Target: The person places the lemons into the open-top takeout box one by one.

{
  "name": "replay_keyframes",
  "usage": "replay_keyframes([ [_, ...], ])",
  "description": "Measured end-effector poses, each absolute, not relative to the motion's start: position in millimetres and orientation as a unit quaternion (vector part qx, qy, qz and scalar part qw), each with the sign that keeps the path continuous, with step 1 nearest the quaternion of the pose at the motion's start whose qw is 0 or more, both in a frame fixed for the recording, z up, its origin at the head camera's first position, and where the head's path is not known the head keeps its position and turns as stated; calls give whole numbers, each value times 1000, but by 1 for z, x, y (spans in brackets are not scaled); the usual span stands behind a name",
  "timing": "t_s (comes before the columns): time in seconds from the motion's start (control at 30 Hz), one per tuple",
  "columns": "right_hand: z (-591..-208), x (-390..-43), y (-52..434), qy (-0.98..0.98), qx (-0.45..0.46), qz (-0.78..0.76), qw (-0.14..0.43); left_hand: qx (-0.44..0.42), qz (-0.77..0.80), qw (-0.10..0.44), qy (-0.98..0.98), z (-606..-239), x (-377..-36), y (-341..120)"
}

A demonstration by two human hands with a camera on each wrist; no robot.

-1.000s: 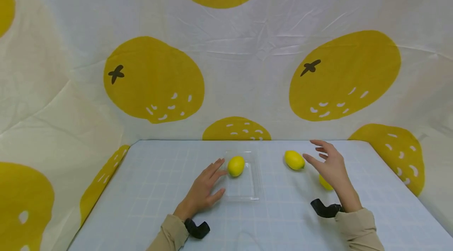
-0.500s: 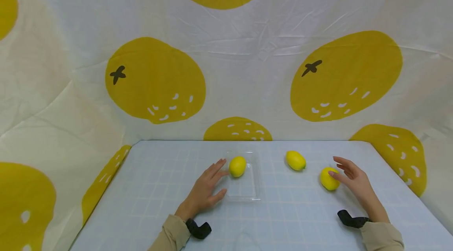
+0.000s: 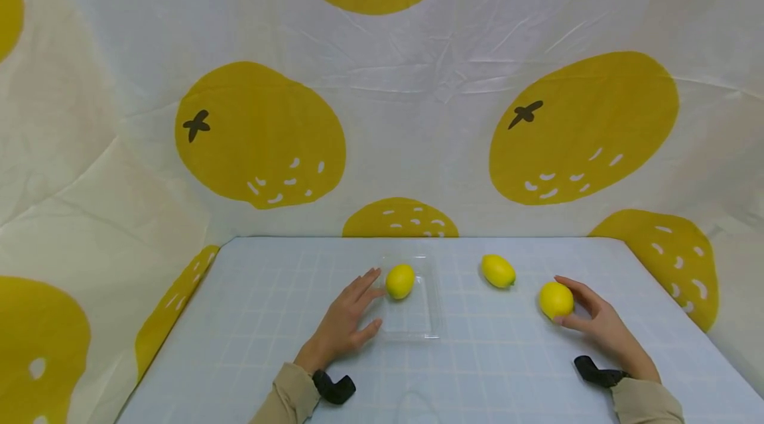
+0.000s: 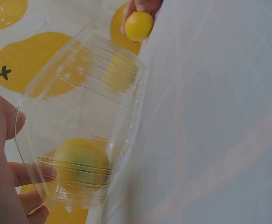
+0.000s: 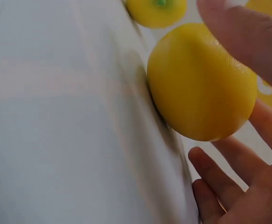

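Note:
A clear plastic tray (image 3: 418, 324) lies mid-table with one yellow lemon (image 3: 400, 281) at its far end. My left hand (image 3: 363, 303) rests flat beside it, straight fingers touching the tray's left edge; in the left wrist view the thumb and fingers (image 4: 3, 154) lie against the tray wall (image 4: 80, 102) with the lemon (image 4: 80, 161) inside. My right hand (image 3: 580, 314) curls round a second lemon (image 3: 555, 299) on the table at the right; the right wrist view shows fingers (image 5: 241, 42) around it (image 5: 201, 81). A third lemon (image 3: 498, 271) lies free between tray and hand.
The table (image 3: 268, 324) has a pale blue checked cover. A white cloth printed with big yellow fruits (image 3: 259, 135) hangs close behind and along both sides. Black straps (image 3: 334, 387) sit on both wrists.
My right hand swung right from above the middle lemon, came down on the lemon at the right and closed its fingers round it. The left hand and tray stayed put.

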State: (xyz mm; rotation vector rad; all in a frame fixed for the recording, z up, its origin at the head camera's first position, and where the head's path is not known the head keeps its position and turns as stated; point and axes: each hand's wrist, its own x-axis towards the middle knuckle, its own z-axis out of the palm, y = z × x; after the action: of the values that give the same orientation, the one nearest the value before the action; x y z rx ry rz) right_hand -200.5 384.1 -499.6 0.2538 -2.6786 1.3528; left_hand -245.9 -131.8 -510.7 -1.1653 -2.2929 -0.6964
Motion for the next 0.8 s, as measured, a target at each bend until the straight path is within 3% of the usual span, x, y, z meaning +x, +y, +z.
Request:
replay_keyframes([
  [0.8,-504,-203,372,-911,54,380,153,-424,-251,231,-839,-510,-245,-132],
])
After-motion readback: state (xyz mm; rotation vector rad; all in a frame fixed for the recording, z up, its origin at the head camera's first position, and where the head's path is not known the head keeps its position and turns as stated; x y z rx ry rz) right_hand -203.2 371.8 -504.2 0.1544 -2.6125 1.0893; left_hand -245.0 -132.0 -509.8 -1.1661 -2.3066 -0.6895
